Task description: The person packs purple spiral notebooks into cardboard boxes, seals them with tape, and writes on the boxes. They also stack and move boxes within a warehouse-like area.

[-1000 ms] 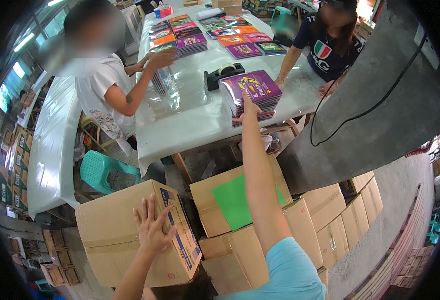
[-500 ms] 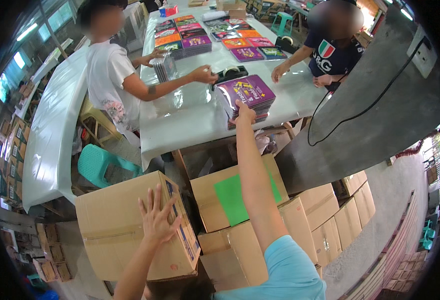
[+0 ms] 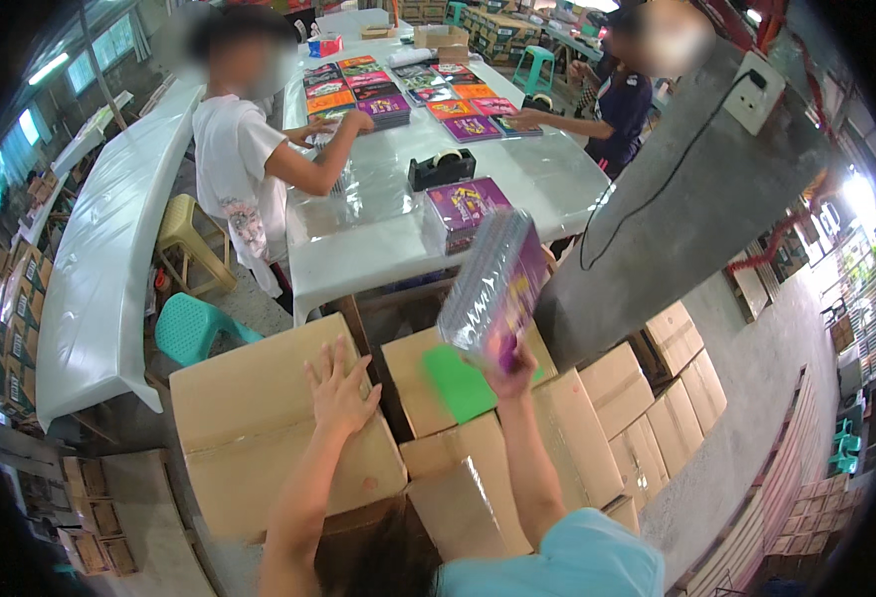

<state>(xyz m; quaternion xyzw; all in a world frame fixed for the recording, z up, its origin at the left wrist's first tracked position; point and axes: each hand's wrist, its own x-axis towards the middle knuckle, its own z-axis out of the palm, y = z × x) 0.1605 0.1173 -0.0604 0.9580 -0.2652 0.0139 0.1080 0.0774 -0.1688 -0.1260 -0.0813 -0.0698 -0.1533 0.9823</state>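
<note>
My right hand [image 3: 510,378] grips the lower end of a shrink-wrapped bundle of purple booklets [image 3: 492,284]. The bundle is held tilted in the air, its clear film shining, above a carton with a green patch [image 3: 458,386]. Fingers spread, my left hand [image 3: 342,395] lies flat on top of a large closed cardboard box [image 3: 249,408]. A similar stack of purple booklets [image 3: 468,209] rests on the near end of the table [image 3: 358,264], just beyond the lifted bundle.
More cartons [image 3: 617,388] stand to the right, below a grey pillar [image 3: 647,199] with a dangling cord. A tape dispenser [image 3: 442,169] and rows of colourful booklets [image 3: 358,85] are on the table. Two co-workers stand at its sides; a green stool [image 3: 194,323] is at left.
My right hand has lifted a bundle off the table stack and drawn it back toward me. My left hand stays on the box. The person at right has moved back along the table.
</note>
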